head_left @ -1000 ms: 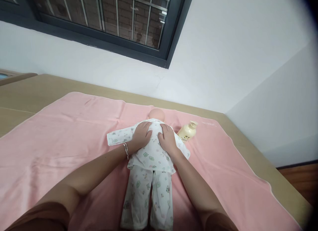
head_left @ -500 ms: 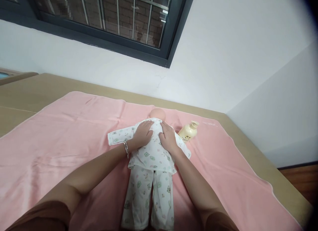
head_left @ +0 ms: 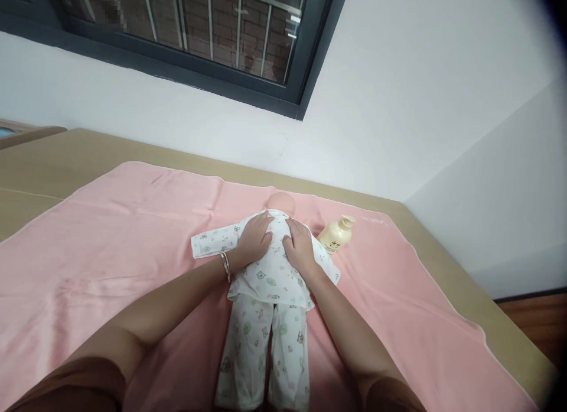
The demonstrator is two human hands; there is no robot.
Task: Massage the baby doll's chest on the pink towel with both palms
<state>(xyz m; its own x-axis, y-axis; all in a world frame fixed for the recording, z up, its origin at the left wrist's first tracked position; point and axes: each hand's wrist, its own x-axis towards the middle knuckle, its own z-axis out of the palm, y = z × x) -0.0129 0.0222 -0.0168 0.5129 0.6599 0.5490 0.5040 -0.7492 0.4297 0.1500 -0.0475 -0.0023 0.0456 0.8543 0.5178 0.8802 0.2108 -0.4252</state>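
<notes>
A baby doll (head_left: 280, 204) in a white printed top (head_left: 270, 276) and matching trousers (head_left: 290, 353) lies stretched out on a pink blanket (head_left: 146, 229), its head toward the wall. My left hand (head_left: 256, 239) rests flat on the left side of the upper body, fingers extended; a silver bracelet (head_left: 225, 266) circles that wrist. On the right side, my right hand (head_left: 301, 244) lies flat in the same way, thumb pointing inward. Fabric shows between the two hands. The doll's face does not show.
A pale yellow pump-style bottle (head_left: 337, 234) leans on the blanket just right of the doll's shoulder. Wooden tabletop (head_left: 106, 147) borders the blanket. Behind it rise a white wall (head_left: 212, 131) and a dark-framed window (head_left: 292, 96) with bars.
</notes>
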